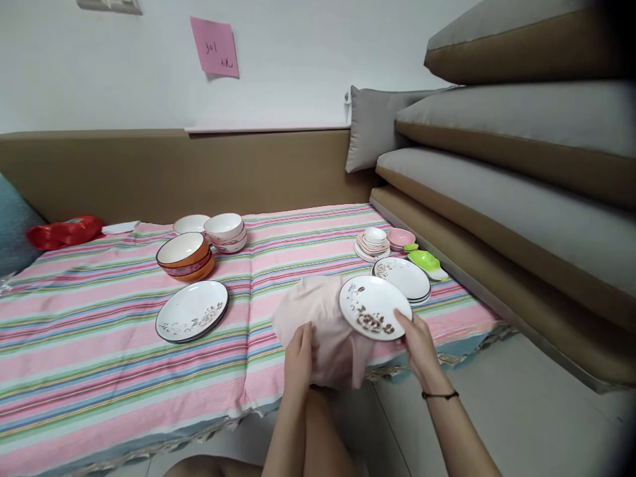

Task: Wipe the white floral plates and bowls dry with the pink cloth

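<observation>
My right hand (416,341) grips the near edge of a white plate with a brown flower pattern (373,307), held tilted above the striped cloth. My left hand (299,354) is closed on a pale pink cloth (325,324) that bunches under and beside that plate. Just behind the held plate lies a stack of similar white plates (405,279).
A striped pink cloth (99,358) covers the low surface. On it stand another flower plate (192,311), stacked orange bowls (185,257), white bowls (224,232), small saucers (372,244), a pink dish (400,238) and a green dish (427,263). Stacked cushions (521,185) rise on the right.
</observation>
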`<state>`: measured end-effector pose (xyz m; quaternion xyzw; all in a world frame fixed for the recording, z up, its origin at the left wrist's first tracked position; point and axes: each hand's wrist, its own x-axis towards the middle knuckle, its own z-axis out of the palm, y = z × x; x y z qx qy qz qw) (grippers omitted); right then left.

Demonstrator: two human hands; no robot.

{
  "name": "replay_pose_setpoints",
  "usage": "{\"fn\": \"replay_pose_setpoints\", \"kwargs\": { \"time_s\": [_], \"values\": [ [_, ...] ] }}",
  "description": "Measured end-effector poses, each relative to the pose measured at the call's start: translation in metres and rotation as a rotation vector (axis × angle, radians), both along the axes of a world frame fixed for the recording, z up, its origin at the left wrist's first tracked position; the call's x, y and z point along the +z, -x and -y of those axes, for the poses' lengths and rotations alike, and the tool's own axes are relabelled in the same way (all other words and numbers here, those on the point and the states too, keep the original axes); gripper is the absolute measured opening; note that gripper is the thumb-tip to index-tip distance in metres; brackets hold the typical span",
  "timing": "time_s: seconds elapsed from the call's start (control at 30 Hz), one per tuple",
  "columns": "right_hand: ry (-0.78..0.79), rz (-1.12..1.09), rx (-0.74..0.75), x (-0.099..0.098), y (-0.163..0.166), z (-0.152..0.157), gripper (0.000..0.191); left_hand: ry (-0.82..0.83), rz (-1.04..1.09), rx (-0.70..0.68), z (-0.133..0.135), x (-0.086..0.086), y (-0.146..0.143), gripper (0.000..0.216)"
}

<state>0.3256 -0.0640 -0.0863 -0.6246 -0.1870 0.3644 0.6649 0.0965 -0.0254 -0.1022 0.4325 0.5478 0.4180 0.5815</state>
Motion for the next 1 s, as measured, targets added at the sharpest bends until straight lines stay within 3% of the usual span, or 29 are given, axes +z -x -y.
{"fn": "replay_pose_setpoints", "kwargs": {
  "time_s": [0.17,0.3,0.7,1.0],
  "values": [
    [0.022,0.053,-0.156,0.015,-0.072,-0.034,0.026,-0.062,-0.066,-0.040,-0.003,-0.016,0.013,0.047],
    [0.098,0.023,-0.182,0.018,-0.100,-0.054,0.017,-0.063,-0.049,-0.037,-0.006,-0.016,0.013,0.044],
    [0.306,0.057,-0.082,0.004,-0.122,-0.073,0.017,-0.054,-0.106,-0.022,-0.007,-0.022,0.012,0.040],
    [0.442,0.318,-0.012,-0.011,-0.140,-0.066,0.023,-0.056,-0.094,0.001,-0.008,-0.015,0.011,0.042]
  ]
}}
